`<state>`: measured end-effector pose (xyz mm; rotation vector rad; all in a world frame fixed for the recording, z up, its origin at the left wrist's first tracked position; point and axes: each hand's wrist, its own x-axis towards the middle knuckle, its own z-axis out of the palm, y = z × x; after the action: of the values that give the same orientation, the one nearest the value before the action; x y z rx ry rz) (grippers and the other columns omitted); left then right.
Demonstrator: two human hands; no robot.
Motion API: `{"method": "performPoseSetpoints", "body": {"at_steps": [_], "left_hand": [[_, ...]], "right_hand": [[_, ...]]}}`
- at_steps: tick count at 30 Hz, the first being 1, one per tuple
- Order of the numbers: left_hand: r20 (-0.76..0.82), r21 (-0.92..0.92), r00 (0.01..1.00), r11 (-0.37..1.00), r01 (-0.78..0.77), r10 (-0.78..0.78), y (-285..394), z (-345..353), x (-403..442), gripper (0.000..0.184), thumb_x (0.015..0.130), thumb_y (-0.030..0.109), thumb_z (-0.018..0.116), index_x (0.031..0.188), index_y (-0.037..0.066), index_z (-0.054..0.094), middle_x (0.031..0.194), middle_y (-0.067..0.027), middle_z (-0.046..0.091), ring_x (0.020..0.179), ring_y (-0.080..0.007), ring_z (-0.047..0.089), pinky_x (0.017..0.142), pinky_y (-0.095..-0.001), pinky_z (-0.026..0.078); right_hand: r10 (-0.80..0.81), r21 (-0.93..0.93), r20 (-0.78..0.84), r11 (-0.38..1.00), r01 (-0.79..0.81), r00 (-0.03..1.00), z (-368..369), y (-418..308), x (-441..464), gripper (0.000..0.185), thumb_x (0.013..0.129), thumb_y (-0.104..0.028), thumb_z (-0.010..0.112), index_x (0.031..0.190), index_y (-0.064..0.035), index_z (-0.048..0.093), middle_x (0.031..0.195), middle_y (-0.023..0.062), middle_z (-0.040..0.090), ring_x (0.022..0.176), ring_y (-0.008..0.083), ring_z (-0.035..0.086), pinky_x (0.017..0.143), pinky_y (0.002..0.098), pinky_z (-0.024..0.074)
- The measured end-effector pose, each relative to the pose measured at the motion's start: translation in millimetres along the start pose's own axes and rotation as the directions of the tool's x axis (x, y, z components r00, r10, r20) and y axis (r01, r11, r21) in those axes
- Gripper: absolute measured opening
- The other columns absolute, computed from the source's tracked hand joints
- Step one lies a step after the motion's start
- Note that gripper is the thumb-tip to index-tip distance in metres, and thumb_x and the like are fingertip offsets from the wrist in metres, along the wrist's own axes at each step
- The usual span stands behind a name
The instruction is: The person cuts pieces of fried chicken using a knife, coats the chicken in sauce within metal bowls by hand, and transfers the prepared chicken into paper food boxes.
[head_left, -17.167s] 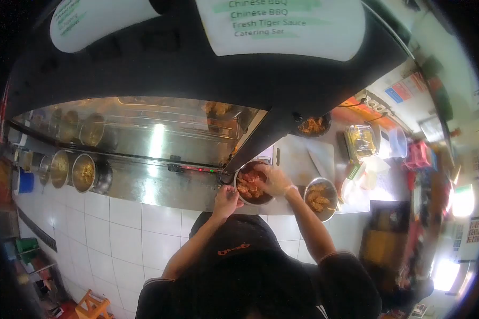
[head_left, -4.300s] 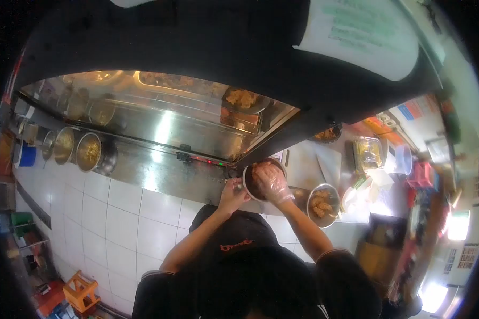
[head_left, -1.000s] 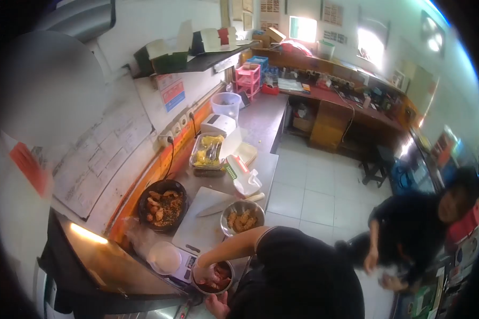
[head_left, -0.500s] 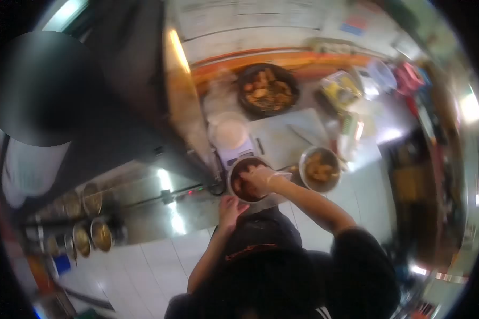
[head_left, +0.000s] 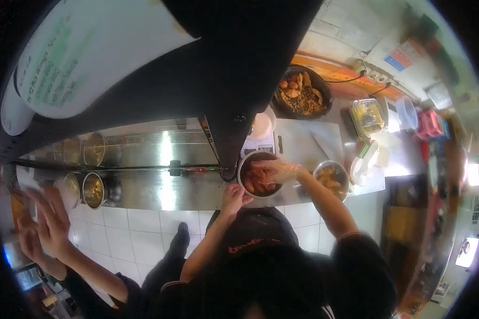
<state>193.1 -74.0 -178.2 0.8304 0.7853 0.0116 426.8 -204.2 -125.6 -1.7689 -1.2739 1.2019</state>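
My right hand (head_left: 280, 171), in a clear plastic glove, is inside a round metal bowl (head_left: 240, 179). Its fingers are closed among reddish, sauce-coated pieces (head_left: 254, 186) that look like chicken; the fingertips are partly hidden. My bare left hand (head_left: 234, 200) is beside the bowl's near-left rim, its fingers apart. Whether it touches the rim I cannot tell. To the right, partly behind my forearm, stands a second metal bowl (head_left: 347, 186) holding golden fried pieces (head_left: 330, 179).
Behind the bowl are a scale (head_left: 263, 147), a white cutting board (head_left: 301, 139) and a knife (head_left: 321, 147). A dark pan (head_left: 327, 109) holds fried pieces. A co-worker's hands (head_left: 52, 220) are at left, near metal containers (head_left: 94, 191). A dark overhead structure (head_left: 234, 64) hangs close.
The view has turned left, and a co-worker's hands have come into sight. My right hand stays in the bowl with its fingers more bunched. My left hand remains by the rim.
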Motion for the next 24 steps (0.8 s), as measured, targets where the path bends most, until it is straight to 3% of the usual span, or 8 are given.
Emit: {"method": "performPoseSetpoints", "body": {"at_steps": [2, 4, 6, 9, 19, 21, 22, 24], "left_hand": [[0.011, 0.012, 1.0, 1.0, -0.01, 0.01, 2.2, 2.1, -2.4, 0.017, 0.105, 0.015, 0.055, 0.112, 0.003, 0.045, 0.105, -0.0089, 0.055, 0.088, -0.024, 0.068, 0.085, -0.0423, 0.064], [0.025, 0.033, 1.0, 0.999, -0.017, 0.016, -0.2, 2.8, -3.0, 0.017, 0.105, 0.015, 0.056, 0.112, 0.003, 0.045, 0.105, -0.0089, 0.055, 0.088, -0.0238, 0.068, 0.086, -0.0423, 0.064], [0.028, 0.015, 0.999, 0.999, -0.033, 0.033, -5.7, 1.6, -0.8, 0.016, 0.105, 0.014, 0.055, 0.112, 0.003, 0.045, 0.106, -0.0095, 0.055, 0.088, -0.0235, 0.068, 0.086, -0.042, 0.064], [0.01, 0.06, 0.999, 0.997, -0.049, 0.049, -10.9, 1.1, 2.5, 0.016, 0.106, 0.013, 0.054, 0.114, 0.002, 0.046, 0.108, -0.0108, 0.056, 0.088, -0.0231, 0.068, 0.085, -0.0414, 0.064], [0.026, 0.052, 0.998, 0.997, -0.055, 0.054, -10.3, 1.8, -2.0, 0.021, 0.106, 0.016, 0.055, 0.115, 0.0, 0.045, 0.111, -0.0129, 0.057, 0.087, -0.0231, 0.068, 0.086, -0.0407, 0.064], [0.006, 0.008, 0.999, 0.999, -0.032, 0.032, -9.4, 0.3, -4.1, 0.02, 0.105, 0.013, 0.055, 0.114, -0.002, 0.045, 0.112, -0.0154, 0.056, 0.079, -0.0231, 0.071, 0.078, -0.0398, 0.066], [-0.002, 0.001, 0.999, 0.999, -0.038, 0.038, -7.6, -0.4, -5.1, 0.02, 0.105, 0.013, 0.055, 0.114, -0.002, 0.045, 0.112, -0.0154, 0.056, 0.079, -0.0231, 0.071, 0.078, -0.0398, 0.066], [0.001, 0.002, 0.999, 0.999, -0.044, 0.044, -6.5, 0.3, -5.9, 0.023, 0.105, 0.014, 0.056, 0.117, -0.002, 0.045, 0.111, -0.0152, 0.057, 0.08, -0.0235, 0.071, 0.078, -0.0397, 0.066]], "right_hand": [[-0.25, -0.371, -0.045, 0.903, 0.217, 0.967, 0.8, 12.9, 1.0, 0.067, 0.076, -0.021, 0.076, 0.137, -0.0048, 0.057, 0.123, 0.0238, 0.065, 0.103, 0.0365, 0.069, 0.09, 0.0434, 0.0556], [-0.272, -0.478, -0.16, 0.862, 0.166, 0.949, 14.0, -3.4, 0.2, 0.059, 0.078, -0.023, 0.075, 0.134, -0.0089, 0.062, 0.128, 0.0272, 0.062, 0.111, 0.0367, 0.066, 0.095, 0.0426, 0.0533], [0.062, -0.401, -0.103, 0.911, -0.099, 0.993, 35.1, -48.8, -1.3, 0.06, 0.08, -0.025, 0.074, 0.138, -0.0143, 0.059, 0.137, 0.0273, 0.055, 0.125, 0.0378, 0.057, 0.102, 0.0468, 0.0488], [0.25, -0.69, -0.212, 0.646, -0.326, 0.945, 57.0, -64.4, 10.4, 0.059, 0.084, -0.03, 0.071, 0.138, -0.016, 0.054, 0.144, 0.0204, 0.048, 0.128, 0.0428, 0.052, 0.096, 0.0549, 0.0513], [0.277, -0.638, -0.198, 0.692, -0.338, 0.94, 32.0, -64.5, 12.6, 0.057, 0.084, -0.03, 0.072, 0.136, -0.0125, 0.055, 0.135, 0.02, 0.055, 0.122, 0.0401, 0.058, 0.095, 0.0526, 0.0521], [0.267, -0.446, -0.072, 0.853, -0.27, 0.961, 20.9, -23.6, 21.9, 0.049, 0.087, -0.031, 0.07, 0.13, -0.0093, 0.06, 0.128, 0.0215, 0.062, 0.115, 0.0383, 0.063, 0.096, 0.0479, 0.0526], [0.262, -0.452, -0.064, 0.853, -0.262, 0.963, 10.8, -40.8, 16.2, 0.049, 0.087, -0.031, 0.07, 0.13, -0.0093, 0.06, 0.128, 0.0215, 0.062, 0.115, 0.0383, 0.063, 0.096, 0.0479, 0.0526], [0.183, -0.144, -0.135, 0.969, -0.202, 0.974, -8.6, -69.4, -6.4, 0.044, 0.089, -0.034, 0.069, 0.122, -0.0067, 0.064, 0.118, 0.0227, 0.067, 0.109, 0.0369, 0.065, 0.094, 0.0435, 0.0528]]}}
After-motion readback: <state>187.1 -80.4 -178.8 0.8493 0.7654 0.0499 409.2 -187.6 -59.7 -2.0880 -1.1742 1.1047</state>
